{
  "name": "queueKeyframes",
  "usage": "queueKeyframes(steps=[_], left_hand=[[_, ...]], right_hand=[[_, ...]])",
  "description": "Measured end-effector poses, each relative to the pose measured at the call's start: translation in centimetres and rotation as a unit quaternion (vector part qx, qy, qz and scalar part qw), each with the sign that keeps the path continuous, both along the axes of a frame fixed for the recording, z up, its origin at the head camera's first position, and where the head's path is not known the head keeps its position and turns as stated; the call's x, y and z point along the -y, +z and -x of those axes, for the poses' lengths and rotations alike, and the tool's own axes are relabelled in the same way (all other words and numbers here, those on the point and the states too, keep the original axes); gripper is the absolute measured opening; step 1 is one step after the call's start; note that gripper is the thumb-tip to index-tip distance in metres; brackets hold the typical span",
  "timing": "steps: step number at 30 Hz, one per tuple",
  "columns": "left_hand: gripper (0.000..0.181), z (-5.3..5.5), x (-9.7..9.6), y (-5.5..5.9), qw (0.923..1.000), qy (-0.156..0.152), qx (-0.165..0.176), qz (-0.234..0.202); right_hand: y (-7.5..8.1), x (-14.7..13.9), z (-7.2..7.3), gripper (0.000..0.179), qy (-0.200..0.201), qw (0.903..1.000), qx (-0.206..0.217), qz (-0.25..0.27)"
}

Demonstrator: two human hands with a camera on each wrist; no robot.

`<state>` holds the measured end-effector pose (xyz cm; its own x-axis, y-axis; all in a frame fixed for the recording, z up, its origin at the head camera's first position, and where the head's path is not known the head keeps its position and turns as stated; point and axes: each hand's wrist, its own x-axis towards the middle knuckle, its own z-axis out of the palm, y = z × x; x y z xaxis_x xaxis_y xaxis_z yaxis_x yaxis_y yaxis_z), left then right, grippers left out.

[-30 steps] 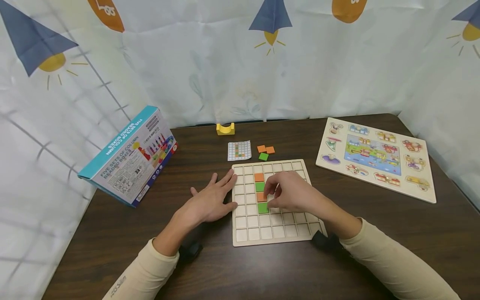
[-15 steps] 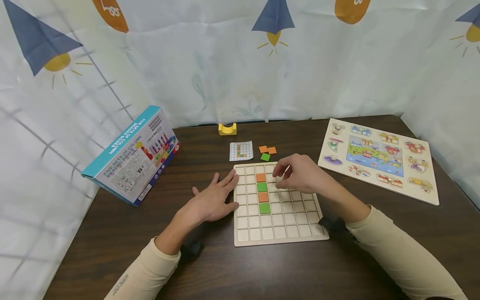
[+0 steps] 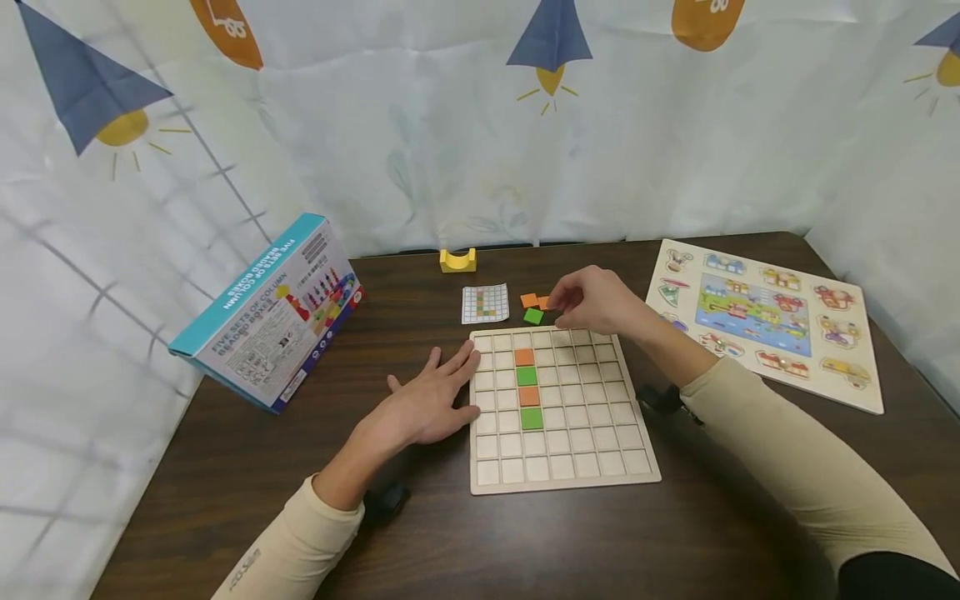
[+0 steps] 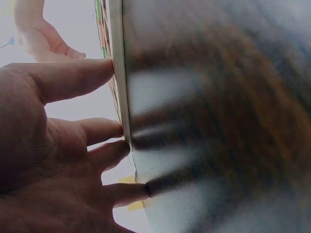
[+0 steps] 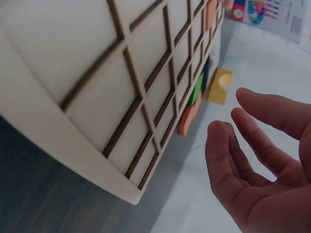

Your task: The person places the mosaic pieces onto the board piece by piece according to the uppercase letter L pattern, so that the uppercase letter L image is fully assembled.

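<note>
A wooden grid board [image 3: 592, 442] lies on the dark table. Orange [image 3: 528, 396] and green [image 3: 532, 418] square tiles alternate down one column of it. My left hand [image 3: 423, 407] rests at the board's left edge with fingers spread; in the left wrist view the thumb and fingertips touch that edge. Over the board's far edge, my right hand [image 3: 596, 302] reaches toward loose orange tiles [image 3: 529, 301] and a green tile [image 3: 533, 317]. Its fingers [image 5: 217, 145] are loosely bent, thumb apart, nothing between them in the right wrist view. The hand partly hides one orange tile.
Left of the loose tiles lies a small printed grid card [image 3: 485, 304] with a coloured pattern. Behind it stands a yellow notched block [image 3: 457, 263]. A beaded-boxes carton [image 3: 262, 321] is at the left, and a picture puzzle board [image 3: 817, 383] at the right.
My right hand has left the tile column and moved away from me, across the board to the loose tiles. The left hand has stayed at the board's edge.
</note>
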<state>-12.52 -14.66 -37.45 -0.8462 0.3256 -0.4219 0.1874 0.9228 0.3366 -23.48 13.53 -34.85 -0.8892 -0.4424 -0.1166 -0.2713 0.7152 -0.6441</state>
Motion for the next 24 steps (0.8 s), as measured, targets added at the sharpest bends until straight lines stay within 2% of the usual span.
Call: queueKeyframes(steps=[6, 10, 24], left_hand=[[0.082, -0.1, 0.0, 0.1, 1.0000, 0.000, -0.002, -0.001], [0.082, -0.2, -0.1, 0.0, 1.0000, 0.000, -0.002, 0.000], [0.082, -0.4, -0.2, 0.1, 1.0000, 0.004, -0.005, 0.001]], right_hand=[[-0.9, 0.1, 2.5, 0.024, -0.014, 0.9999, 0.000, -0.008], [-1.3, 0.3, 3.5, 0.025, -0.019, 0.9998, 0.004, -0.005], [-2.3, 1.5, 4.8, 0.025, -0.007, 0.9997, 0.017, -0.018]])
